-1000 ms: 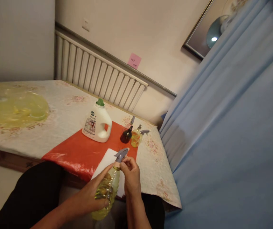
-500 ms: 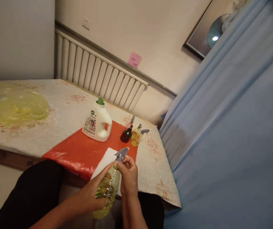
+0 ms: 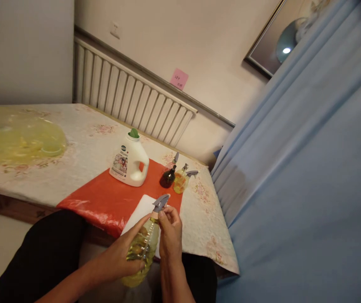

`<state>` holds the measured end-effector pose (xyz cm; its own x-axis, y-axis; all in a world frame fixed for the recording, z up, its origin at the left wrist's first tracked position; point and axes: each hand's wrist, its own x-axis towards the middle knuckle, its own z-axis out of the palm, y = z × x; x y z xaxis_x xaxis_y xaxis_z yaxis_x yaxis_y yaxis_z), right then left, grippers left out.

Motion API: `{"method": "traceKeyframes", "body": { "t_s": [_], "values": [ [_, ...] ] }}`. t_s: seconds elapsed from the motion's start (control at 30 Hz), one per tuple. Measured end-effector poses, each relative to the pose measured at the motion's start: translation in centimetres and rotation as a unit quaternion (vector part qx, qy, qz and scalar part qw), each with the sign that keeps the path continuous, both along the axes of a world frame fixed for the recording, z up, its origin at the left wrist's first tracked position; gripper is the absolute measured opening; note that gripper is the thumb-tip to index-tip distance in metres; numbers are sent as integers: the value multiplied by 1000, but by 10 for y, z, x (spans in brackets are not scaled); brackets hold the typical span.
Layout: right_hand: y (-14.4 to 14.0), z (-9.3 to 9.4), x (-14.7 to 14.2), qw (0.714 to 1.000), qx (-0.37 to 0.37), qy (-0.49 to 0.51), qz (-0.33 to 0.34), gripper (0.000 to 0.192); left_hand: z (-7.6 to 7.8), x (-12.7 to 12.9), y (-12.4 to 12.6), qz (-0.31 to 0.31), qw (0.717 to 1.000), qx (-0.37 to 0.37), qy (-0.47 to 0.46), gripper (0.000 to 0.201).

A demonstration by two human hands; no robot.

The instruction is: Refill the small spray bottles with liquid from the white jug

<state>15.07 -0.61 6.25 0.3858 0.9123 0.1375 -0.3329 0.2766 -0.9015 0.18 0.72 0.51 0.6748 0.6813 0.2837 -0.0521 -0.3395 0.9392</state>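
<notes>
Clear spray bottle (image 3: 142, 248) of yellow liquid, tilted over the lap at the near edge of the table (image 3: 82, 147). Left hand (image 3: 122, 254) wrapped around its body, fingers clenched on it. Right hand (image 3: 169, 233) pinching the neck under the grey trigger head (image 3: 160, 202). Farther off, on the red sheet (image 3: 104, 198): white jug (image 3: 130, 160), small spray bottles (image 3: 176, 176).

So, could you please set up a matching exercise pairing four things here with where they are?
Things:
1. spray bottle
2. jug
3. dark bottle
4. sticky note

Places:
A. on the wall above the radiator
B. standing on the red sheet, green cap up
C. held in both hands
D. beside a small yellow bottle

Pairs: 1-C, 2-B, 3-D, 4-A
</notes>
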Motion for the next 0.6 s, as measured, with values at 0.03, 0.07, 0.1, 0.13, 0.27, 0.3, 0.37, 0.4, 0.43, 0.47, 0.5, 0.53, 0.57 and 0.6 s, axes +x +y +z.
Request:
{"method": "traceKeyframes", "body": {
  "t_s": [0.03,0.07,0.1,0.13,0.27,0.3,0.37,0.4,0.43,0.47,0.5,0.53,0.57,0.6],
  "values": [
    [0,0,1,1000,0,3,9,20,0,0,0,-1,1000,0,-3,105],
    [0,0,1,1000,-1,6,16,20,0,0,0,0,1000,-2,-4,105],
    [0,0,1,1000,-2,11,21,21,0,0,0,3,1000,-3,-3,105],
    [0,0,0,1000,-5,16,21,23,1,1,-1,6,1000,-4,1,106],
    [3,-5,-5,999,-21,25,-15,28,2,0,-2,20,999,-6,24,108],
    [3,-6,-6,999,-24,23,-25,28,2,0,-2,21,999,-5,30,108],
    [5,-9,-8,999,-29,17,-35,29,2,0,-2,22,999,1,34,107],
    [5,-10,-8,999,-31,12,-36,29,2,0,-2,21,999,6,33,107],
    [5,-10,-8,999,-33,8,-37,29,2,0,-2,22,999,9,32,107],
    [5,-11,-7,999,-33,4,-36,29,2,0,-1,24,999,12,30,107],
    [5,-11,-7,999,-32,0,-36,28,1,0,-1,25,999,14,27,106],
    [5,-10,-6,999,-29,-3,-37,27,1,0,-1,24,999,13,22,106],
    [4,-9,-6,999,-24,-5,-36,25,1,0,-1,20,1000,12,16,105],
    [4,-8,-6,999,-18,-4,-33,23,0,0,0,16,1000,11,9,104]
  ]
}}
